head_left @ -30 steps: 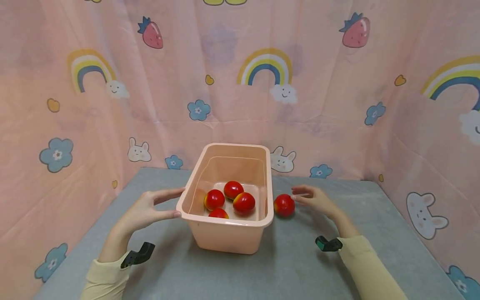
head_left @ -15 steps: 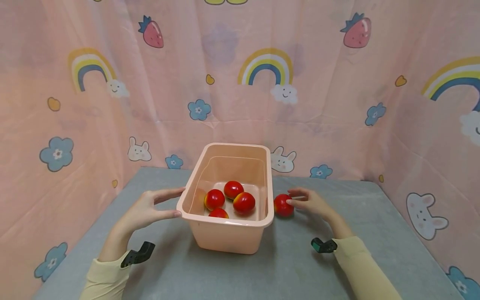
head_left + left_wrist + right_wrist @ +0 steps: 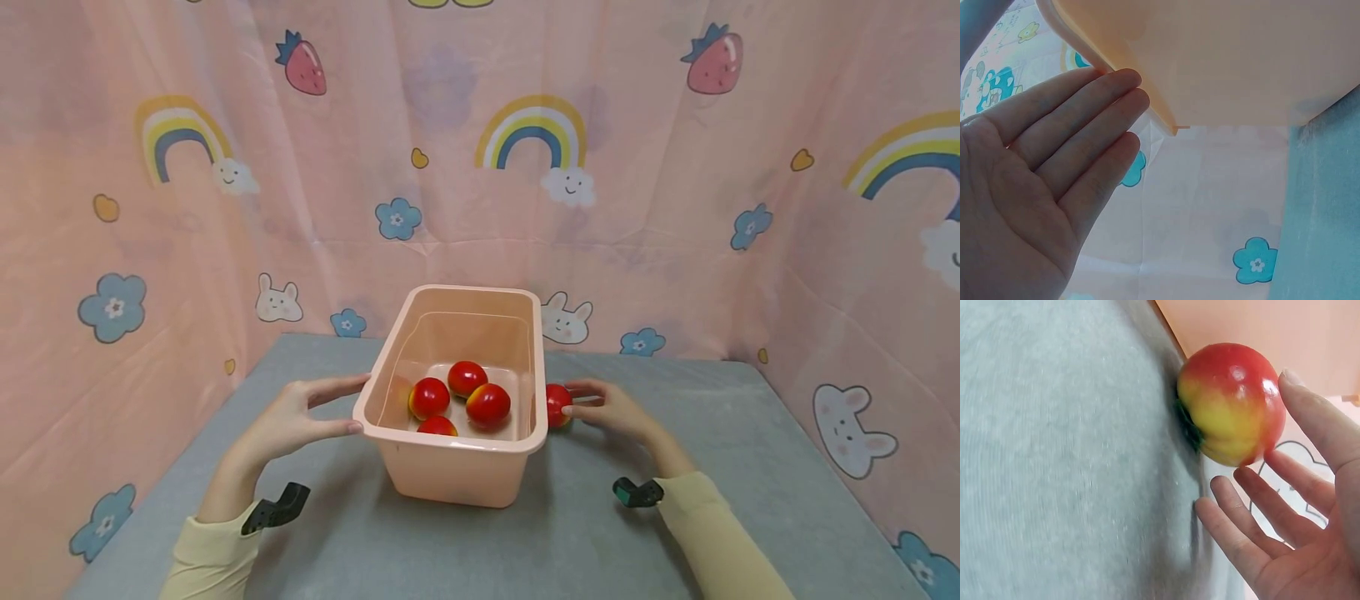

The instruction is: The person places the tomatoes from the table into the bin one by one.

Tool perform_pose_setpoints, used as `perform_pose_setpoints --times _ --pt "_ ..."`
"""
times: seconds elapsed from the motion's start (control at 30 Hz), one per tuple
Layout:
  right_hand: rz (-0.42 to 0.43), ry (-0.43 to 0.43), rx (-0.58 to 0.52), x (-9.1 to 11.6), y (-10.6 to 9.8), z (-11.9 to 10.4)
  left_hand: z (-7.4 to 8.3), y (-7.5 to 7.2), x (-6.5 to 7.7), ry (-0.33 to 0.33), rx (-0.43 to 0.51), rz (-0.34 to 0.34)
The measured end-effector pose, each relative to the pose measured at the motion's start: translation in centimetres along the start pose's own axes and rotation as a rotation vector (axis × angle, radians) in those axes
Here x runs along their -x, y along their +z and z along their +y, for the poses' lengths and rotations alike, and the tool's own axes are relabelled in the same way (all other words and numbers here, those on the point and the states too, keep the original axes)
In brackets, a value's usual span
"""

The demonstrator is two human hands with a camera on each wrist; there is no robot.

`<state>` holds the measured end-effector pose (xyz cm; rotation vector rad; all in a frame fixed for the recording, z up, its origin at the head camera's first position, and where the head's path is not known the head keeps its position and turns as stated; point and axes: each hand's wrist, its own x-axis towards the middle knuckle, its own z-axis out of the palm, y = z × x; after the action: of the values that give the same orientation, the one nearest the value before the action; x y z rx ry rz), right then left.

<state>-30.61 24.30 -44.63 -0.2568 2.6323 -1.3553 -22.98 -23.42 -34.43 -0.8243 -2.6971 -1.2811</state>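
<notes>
A peach-coloured plastic bin (image 3: 450,471) stands on the table with several glossy red-and-yellow, apple-like fruits (image 3: 488,406) lying in it. Another such fruit (image 3: 557,406) is on the table against the bin's right side, partly hidden by the rim; the right wrist view shows its yellow patch and green leafy end. My right hand (image 3: 611,410) touches this fruit (image 3: 1232,403) with thumb and index fingertip, its fingers extended and spread. At the bin's left rim, my left hand (image 3: 288,421) rests its fingertips and thumb, the fingers (image 3: 1088,119) straight in the left wrist view.
The grey cloth-covered table (image 3: 592,533) reaches back to a pink printed curtain (image 3: 637,250), which also hangs at both sides. Each wrist carries a black camera mount (image 3: 637,492).
My right hand has moved left onto the outside fruit, and the fruit has shifted left against the bin. My left hand and the bin have stayed in place.
</notes>
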Motion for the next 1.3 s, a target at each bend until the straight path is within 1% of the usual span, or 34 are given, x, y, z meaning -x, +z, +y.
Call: perform_pose_setpoints --times 0.17,0.43,0.83,1.03,1.3 --pt "0.000 0.007 -0.007 -0.5 0.5 -0.3 0.0 -0.1 0.0 -0.001 -0.001 0.000" --pt "0.001 0.057 0.008 -1.6 1.3 -0.8 0.2 -0.1 0.0 -0.004 0.000 0.000" --pt "-0.014 0.028 -0.018 -1.7 1.8 -1.5 0.3 0.0 0.0 0.011 -0.005 0.003" --pt "-0.012 0.043 -0.040 -1.8 1.7 -1.1 0.3 0.0 0.0 0.007 -0.007 0.001" --pt "-0.005 0.029 -0.068 -1.9 1.7 -0.6 0.4 0.0 0.0 0.005 0.000 -0.004"
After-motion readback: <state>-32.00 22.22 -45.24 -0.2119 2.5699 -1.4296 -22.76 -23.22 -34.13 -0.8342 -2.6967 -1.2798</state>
